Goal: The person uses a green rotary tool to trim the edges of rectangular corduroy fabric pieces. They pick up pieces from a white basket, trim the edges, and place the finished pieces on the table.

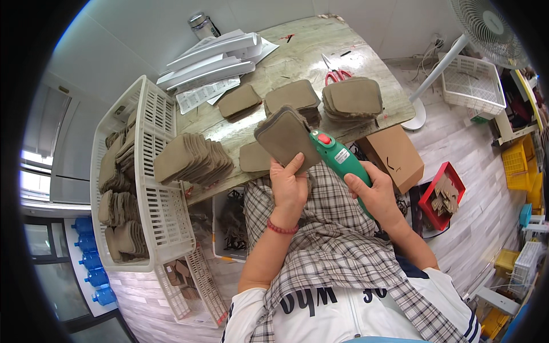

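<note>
While the left grip (289, 187) pinches brown padding (283, 137), the right (376, 192) encloses a green tool (342, 159).

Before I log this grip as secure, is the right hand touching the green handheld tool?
Touching. The head view shows the right hand closed around the green handheld tool, its thumb lying against the casing.

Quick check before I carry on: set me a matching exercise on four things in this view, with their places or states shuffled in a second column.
Things
1. Green tool
2. Brown pad
3. Scissors
4. Red tray

Places or states
A. Lying red-handled on the table
B. Held in the left hand
C. Holding brown scraps
D. Gripped in the right hand

Pairs: 1-D, 2-B, 3-A, 4-C
</note>
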The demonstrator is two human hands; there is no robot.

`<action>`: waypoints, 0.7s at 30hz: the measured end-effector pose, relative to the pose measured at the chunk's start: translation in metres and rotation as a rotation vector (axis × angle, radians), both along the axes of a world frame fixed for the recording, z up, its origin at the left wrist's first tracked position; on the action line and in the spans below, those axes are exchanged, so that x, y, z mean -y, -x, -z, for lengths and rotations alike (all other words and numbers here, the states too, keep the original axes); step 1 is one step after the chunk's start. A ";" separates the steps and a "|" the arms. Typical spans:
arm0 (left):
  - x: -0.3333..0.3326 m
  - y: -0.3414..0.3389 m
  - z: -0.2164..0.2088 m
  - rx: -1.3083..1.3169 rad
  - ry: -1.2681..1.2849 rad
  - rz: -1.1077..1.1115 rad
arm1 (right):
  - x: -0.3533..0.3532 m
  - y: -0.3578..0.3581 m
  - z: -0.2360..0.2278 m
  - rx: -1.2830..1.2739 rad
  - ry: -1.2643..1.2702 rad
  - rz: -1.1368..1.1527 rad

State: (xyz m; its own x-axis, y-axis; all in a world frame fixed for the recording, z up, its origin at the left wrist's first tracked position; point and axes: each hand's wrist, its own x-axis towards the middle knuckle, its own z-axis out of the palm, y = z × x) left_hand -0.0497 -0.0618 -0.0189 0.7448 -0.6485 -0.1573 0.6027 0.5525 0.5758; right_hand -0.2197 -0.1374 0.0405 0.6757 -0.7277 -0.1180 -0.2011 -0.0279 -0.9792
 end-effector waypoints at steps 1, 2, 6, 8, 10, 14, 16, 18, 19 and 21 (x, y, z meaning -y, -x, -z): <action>-0.001 0.002 0.000 -0.010 0.001 0.012 | 0.001 0.000 0.000 -0.001 0.008 0.003; -0.002 0.004 0.001 -0.015 -0.008 0.030 | 0.001 0.000 0.001 0.014 -0.001 0.014; -0.007 0.009 0.003 -0.021 -0.023 0.088 | 0.004 0.000 0.001 0.045 -0.027 0.036; -0.011 0.009 0.002 -0.008 -0.028 0.113 | 0.006 0.001 0.000 0.043 -0.042 0.026; -0.017 0.006 0.002 0.010 -0.081 0.158 | 0.009 0.004 -0.001 0.035 -0.062 0.008; -0.029 -0.003 -0.005 0.067 -0.165 0.243 | 0.015 0.015 0.001 0.031 -0.082 -0.025; -0.036 -0.012 -0.005 0.135 -0.223 0.288 | 0.020 0.022 0.003 0.018 -0.068 -0.056; -0.042 -0.022 -0.008 0.194 -0.272 0.340 | 0.025 0.030 0.002 0.000 -0.082 -0.094; -0.044 -0.027 -0.012 0.219 -0.292 0.370 | 0.027 0.034 0.002 -0.008 -0.089 -0.112; -0.050 -0.038 -0.017 0.269 -0.345 0.434 | 0.033 0.043 0.004 -0.094 -0.061 -0.144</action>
State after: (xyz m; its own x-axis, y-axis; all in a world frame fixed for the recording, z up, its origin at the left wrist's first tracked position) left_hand -0.0118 -0.0121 -0.0019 0.4667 -0.8467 -0.2556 0.5395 0.0436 0.8408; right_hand -0.2629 -0.1699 0.0364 0.7561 -0.6140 -0.2266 -0.2901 -0.0040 -0.9570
